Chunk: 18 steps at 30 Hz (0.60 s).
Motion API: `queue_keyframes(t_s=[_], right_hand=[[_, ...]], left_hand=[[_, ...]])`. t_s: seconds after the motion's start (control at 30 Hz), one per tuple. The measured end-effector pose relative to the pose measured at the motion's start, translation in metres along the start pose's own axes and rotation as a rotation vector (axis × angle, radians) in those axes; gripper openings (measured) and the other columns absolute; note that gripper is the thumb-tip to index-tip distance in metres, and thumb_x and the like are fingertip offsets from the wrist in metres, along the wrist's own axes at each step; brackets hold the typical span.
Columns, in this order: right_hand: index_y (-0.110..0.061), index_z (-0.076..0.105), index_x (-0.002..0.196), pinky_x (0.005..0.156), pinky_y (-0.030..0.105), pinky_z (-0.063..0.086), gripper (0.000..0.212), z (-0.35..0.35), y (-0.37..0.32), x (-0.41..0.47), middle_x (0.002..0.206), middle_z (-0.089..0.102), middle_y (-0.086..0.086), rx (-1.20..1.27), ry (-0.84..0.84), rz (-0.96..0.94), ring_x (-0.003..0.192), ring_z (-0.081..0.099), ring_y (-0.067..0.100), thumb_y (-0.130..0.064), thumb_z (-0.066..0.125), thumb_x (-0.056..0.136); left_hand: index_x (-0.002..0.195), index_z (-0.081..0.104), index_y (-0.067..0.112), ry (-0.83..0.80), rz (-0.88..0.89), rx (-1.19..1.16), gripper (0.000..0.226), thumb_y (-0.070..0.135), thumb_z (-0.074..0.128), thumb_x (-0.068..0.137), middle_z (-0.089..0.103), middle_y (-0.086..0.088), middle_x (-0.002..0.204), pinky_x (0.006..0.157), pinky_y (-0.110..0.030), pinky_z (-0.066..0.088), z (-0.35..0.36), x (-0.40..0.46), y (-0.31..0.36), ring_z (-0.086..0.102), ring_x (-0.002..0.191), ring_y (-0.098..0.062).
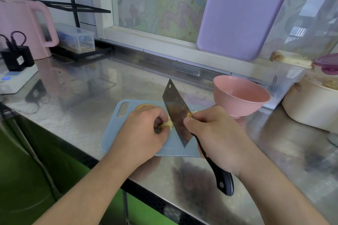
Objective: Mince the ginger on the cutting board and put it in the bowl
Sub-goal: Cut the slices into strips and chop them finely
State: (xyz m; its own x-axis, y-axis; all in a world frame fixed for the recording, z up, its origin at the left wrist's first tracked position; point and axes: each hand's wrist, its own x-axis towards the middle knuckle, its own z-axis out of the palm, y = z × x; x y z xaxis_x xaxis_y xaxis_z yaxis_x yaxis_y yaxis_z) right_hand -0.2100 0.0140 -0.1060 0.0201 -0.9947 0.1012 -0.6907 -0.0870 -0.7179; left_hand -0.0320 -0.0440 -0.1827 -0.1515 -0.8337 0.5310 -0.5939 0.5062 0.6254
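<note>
A pale blue cutting board [113, 139] lies on the steel counter. My left hand [144, 129] curls over a yellow piece of ginger [166, 124] and pinches it against the board. My right hand [217, 133] grips the black handle of a cleaver [176, 113], whose blade stands on edge just right of the ginger, touching my left knuckles. More ginger [144, 105] peeks out behind my left hand, and small bits lie right of the blade. An empty pink bowl [239, 95] stands just beyond the board's right corner.
A pink kettle [23, 27] and a power strip with a black adapter [14, 71] sit at the far left. A clear box [76, 39] rests on a black rack. A lilac board [241, 11] leans on the window. A cream pot [309, 106] stands at right.
</note>
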Motion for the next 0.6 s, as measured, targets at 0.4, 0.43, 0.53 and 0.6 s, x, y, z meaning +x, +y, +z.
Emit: queue_keyframes(t_s=[0.4,0.43,0.53,0.6], right_hand=[[-0.011,0.037,0.058,0.056,0.036,0.034,0.049,0.0033,-0.0006,-0.0004,0.048,0.039,0.005,-0.059,-0.024,0.037,0.046,0.034,0.019,-0.029,0.057,0.099],[-0.011,0.036,0.059,0.055,0.036,0.034,0.048,0.0037,-0.0007,-0.0006,0.046,0.037,0.001,-0.066,-0.031,0.050,0.047,0.035,0.020,-0.028,0.057,0.099],[-0.015,0.039,0.062,0.057,0.032,0.036,0.045,0.0068,-0.0041,-0.0027,0.052,0.040,-0.002,-0.112,-0.065,0.069,0.053,0.042,0.022,-0.030,0.056,0.101],[-0.014,0.048,0.070,0.063,0.033,0.042,0.038,0.0082,-0.0076,-0.0045,0.065,0.048,0.003,-0.167,-0.113,0.049,0.063,0.049,0.026,-0.030,0.052,0.105]], left_hand=[[0.074,0.064,0.027,0.000,0.030,0.070,0.020,0.016,0.079,0.081,0.062,0.013,0.080,0.074,-0.037,0.056,0.0011,0.0001,0.0012,0.061,0.085,-0.009],[0.074,0.064,0.027,0.001,0.030,0.074,0.020,0.016,0.079,0.081,0.061,0.013,0.080,0.073,-0.037,0.056,0.0012,0.0003,0.0014,0.061,0.085,-0.010],[0.074,0.063,0.029,-0.002,0.029,0.089,0.020,0.018,0.079,0.081,0.061,0.014,0.079,0.073,-0.038,0.056,0.0013,0.0013,0.0006,0.061,0.085,-0.010],[0.074,0.063,0.030,-0.005,0.028,0.101,0.021,0.019,0.080,0.081,0.061,0.014,0.079,0.073,-0.038,0.056,0.0011,0.0015,0.0004,0.060,0.085,-0.009]])
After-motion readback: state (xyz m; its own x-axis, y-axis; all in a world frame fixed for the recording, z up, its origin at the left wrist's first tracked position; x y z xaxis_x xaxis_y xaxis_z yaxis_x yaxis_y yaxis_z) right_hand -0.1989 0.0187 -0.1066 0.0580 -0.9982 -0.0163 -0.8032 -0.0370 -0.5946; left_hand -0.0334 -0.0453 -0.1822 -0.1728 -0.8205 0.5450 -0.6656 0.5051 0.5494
